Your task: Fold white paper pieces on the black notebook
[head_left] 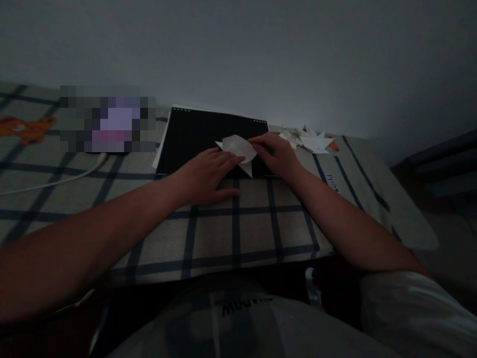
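Fingers of the left hand [208,171] lie flat and together on the folded paper [238,148], pinning it to the black pad [194,141], whose hard surface backs the crease. Right hand [276,155] fingertips pinch the paper's far edge; finished paper shapes [309,140] sit aside.

Folded white paper [238,148]: one piece, creased into an angular, pointed form. One sharp tip points down toward the person, a smaller point juts out at its left. Lies flat on the near edge of a black board [194,141], lower tip reaching the checked cloth [253,223]. Left hand [208,174] presses fingers flat on its lower left part; right hand [278,154] pinches its right edge. Dim light; creases hard to read.
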Demonstrator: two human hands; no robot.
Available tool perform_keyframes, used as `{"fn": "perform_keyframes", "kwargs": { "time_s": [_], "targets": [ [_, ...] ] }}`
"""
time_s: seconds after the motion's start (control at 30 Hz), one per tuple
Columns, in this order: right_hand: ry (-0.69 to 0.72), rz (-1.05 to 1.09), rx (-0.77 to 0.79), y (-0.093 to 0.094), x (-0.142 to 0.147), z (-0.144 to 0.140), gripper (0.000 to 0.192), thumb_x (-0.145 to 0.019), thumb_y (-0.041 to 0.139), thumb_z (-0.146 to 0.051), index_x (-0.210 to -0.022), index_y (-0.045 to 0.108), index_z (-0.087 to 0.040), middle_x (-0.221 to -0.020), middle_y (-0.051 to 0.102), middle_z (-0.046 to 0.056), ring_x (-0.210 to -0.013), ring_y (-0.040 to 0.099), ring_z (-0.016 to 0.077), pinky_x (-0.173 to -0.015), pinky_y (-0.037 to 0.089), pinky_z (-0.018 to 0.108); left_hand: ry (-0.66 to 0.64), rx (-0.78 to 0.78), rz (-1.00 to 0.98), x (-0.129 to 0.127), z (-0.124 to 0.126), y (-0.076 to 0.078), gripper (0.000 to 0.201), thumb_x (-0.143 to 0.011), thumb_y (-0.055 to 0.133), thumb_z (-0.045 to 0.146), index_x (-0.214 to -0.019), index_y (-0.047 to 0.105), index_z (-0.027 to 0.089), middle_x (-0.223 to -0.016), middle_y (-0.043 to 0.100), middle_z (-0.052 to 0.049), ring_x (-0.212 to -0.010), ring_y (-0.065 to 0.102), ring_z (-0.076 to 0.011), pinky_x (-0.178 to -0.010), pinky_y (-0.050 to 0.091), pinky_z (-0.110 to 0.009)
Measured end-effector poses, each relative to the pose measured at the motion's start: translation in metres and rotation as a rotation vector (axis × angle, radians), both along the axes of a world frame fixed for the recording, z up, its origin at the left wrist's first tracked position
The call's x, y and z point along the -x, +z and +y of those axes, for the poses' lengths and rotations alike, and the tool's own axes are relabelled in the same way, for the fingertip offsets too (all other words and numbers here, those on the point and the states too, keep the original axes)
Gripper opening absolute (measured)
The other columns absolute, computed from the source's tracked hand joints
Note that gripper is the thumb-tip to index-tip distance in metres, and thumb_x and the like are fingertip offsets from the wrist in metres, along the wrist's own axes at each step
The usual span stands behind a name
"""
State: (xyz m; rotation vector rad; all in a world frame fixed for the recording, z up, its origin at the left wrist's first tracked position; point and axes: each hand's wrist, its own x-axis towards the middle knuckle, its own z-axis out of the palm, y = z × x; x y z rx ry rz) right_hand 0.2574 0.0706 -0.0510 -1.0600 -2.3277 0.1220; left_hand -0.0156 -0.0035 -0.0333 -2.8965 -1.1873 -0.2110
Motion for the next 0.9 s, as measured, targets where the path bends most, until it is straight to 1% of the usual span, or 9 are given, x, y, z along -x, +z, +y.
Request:
{"fn": "perform_keyframes", "kwargs": {
  "time_s": [0.1,0.2,0.27,0.33,0.4,0.5,0.67,0.77,0.9],
  "targets": [
    [0.021,0.052,0.069,0.0,0.002,-0.003,0.041,-0.117,0.048,-0.034,-0.139,0.081,-0.022,-0.124,0.085,0.012,-0.116,0.076,0.0267,-0.104,0.058,0.046,0.028,0.036,0.019,0.001,0.002,0.0,0.084,-0.113,0.054,0.062,-0.18,0.039,0.013,-0.179,0.054,-0.021,-0.167,0.05,-0.0351,-0.14,0.032,-0.049],
    [0.057,0.14,0.13,-0.002,0.001,-0.003,0.043,-0.117,0.049,-0.036,-0.146,0.078,-0.022,-0.121,0.087,0.01,-0.113,0.078,0.0255,-0.104,0.059,0.046,0.003,0.053,0.054,0.003,0.005,-0.001,0.081,-0.114,0.055,0.062,-0.177,0.046,0.013,-0.183,0.048,-0.021,-0.17,0.047,-0.0352,-0.143,0.028,-0.049],
    [0.099,0.172,0.155,-0.004,-0.001,-0.001,0.042,-0.115,0.055,-0.037,-0.147,0.077,-0.023,-0.119,0.087,0.009,-0.11,0.078,0.0253,-0.102,0.06,0.046,-0.022,0.061,0.07,0.004,0.007,-0.002,0.078,-0.113,0.055,0.063,-0.175,0.051,0.015,-0.184,0.046,-0.02,-0.171,0.045,-0.0356,-0.143,0.026,-0.05],
    [0.141,0.183,0.166,-0.006,-0.003,0.001,0.039,-0.111,0.064,-0.039,-0.144,0.079,-0.025,-0.121,0.087,0.008,-0.11,0.078,0.0259,-0.1,0.061,0.046,-0.036,0.078,0.08,0.005,0.009,-0.002,0.078,-0.113,0.056,0.064,-0.175,0.051,0.017,-0.185,0.045,-0.019,-0.171,0.044,-0.0357,-0.144,0.025,-0.051],
    [0.187,0.171,0.164,-0.008,-0.004,0.004,0.035,-0.107,0.071,-0.039,-0.138,0.083,-0.028,-0.124,0.087,0.008,-0.112,0.078,0.0268,-0.103,0.062,0.047,-0.042,0.098,0.081,0.007,0.011,-0.002,0.079,-0.112,0.056,0.064,-0.176,0.05,0.019,-0.186,0.044,-0.018,-0.172,0.043,-0.0358,-0.144,0.024,-0.052],
    [0.255,0.122,0.158,-0.008,-0.003,0.007,0.029,-0.107,0.072,-0.04,-0.13,0.087,-0.03,-0.127,0.086,0.007,-0.118,0.076,0.0284,-0.11,0.06,0.052,-0.067,0.111,0.057,0.01,0.013,0.0,0.079,-0.112,0.057,0.064,-0.177,0.049,0.02,-0.187,0.043,-0.017,-0.171,0.044,-0.0358,-0.144,0.025,-0.052],
    [0.324,0.068,0.178,-0.011,-0.005,0.012,0.033,-0.111,0.067,-0.043,-0.134,0.087,-0.031,-0.139,0.08,0.011,-0.128,0.072,0.0299,-0.115,0.058,0.055,-0.11,0.095,0.007,0.013,0.015,0.002,0.075,-0.111,0.057,0.062,-0.173,0.054,0.02,-0.181,0.053,-0.016,-0.169,0.047,-0.0344,-0.142,0.028,-0.052],
    [0.352,0.034,0.181,-0.013,-0.007,0.014,0.037,-0.113,0.064,-0.047,-0.138,0.086,-0.032,-0.141,0.078,0.011,-0.132,0.07,0.0308,-0.118,0.055,0.056,-0.105,0.083,-0.005,0.012,0.014,0.003,0.072,-0.11,0.057,0.061,-0.169,0.06,0.019,-0.174,0.061,-0.015,-0.166,0.051,-0.0347,-0.14,0.031,-0.051],
    [0.359,0.003,0.179,-0.016,-0.006,0.015,0.042,-0.112,0.066,-0.053,-0.143,0.084,-0.031,-0.143,0.077,0.013,-0.133,0.069,0.0326,-0.119,0.053,0.058,-0.106,0.068,-0.002,0.011,0.013,0.005,0.067,-0.11,0.058,0.059,-0.165,0.064,0.022,-0.169,0.067,-0.012,-0.162,0.055,-0.0341,-0.137,0.035,-0.05]
  ]
}}
